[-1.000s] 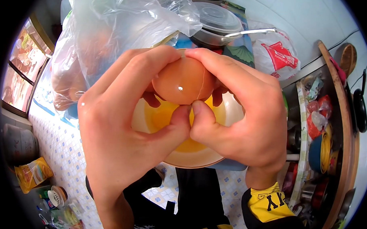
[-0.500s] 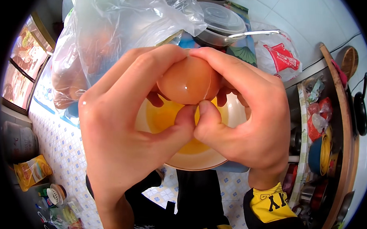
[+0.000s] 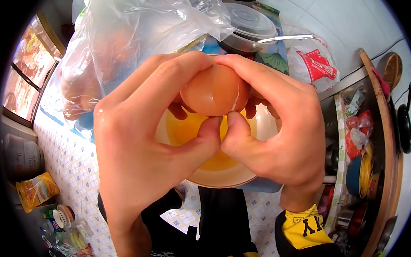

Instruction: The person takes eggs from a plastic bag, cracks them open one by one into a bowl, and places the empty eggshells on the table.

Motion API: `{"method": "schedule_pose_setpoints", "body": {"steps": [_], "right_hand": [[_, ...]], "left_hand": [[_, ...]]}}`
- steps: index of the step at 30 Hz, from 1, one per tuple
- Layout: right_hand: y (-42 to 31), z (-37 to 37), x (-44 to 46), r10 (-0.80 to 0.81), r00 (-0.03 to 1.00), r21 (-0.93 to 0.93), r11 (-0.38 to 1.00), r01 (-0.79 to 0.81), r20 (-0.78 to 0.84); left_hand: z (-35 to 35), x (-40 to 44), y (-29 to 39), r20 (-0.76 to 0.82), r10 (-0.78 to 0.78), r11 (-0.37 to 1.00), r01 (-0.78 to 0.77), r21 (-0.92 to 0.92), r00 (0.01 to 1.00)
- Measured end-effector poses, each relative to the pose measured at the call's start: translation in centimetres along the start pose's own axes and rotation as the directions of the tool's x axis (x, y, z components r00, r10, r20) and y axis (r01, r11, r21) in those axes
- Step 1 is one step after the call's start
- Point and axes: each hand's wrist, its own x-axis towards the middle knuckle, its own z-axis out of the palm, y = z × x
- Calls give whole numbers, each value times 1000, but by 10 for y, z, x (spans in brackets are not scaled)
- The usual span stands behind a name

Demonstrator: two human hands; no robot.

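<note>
Nearest, at right, we see 1 yellow-and-black cuff [image 3: 304, 229]. Beyond it, our left hand [image 3: 140, 126] and right hand [image 3: 287, 125] curl around 1 brown egg [image 3: 211, 90], both thumbs at its near edge beside a pale crack. We hold it above a bowl [image 3: 221, 179] containing yellow liquid [image 3: 215, 162]. Farther left sits a clear plastic bag [image 3: 121, 45]; at far right, a lidded container [image 3: 249, 20] and a red-printed white bag [image 3: 318, 63].
</note>
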Motion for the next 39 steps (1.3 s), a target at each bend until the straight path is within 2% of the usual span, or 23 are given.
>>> {"method": "schedule_pose_setpoints", "body": {"steps": [39], "right_hand": [[-1, -11, 3, 109, 983, 51, 992, -117, 146]], "left_hand": [[-3, 2, -1, 14, 33, 999, -34, 35, 999]]}}
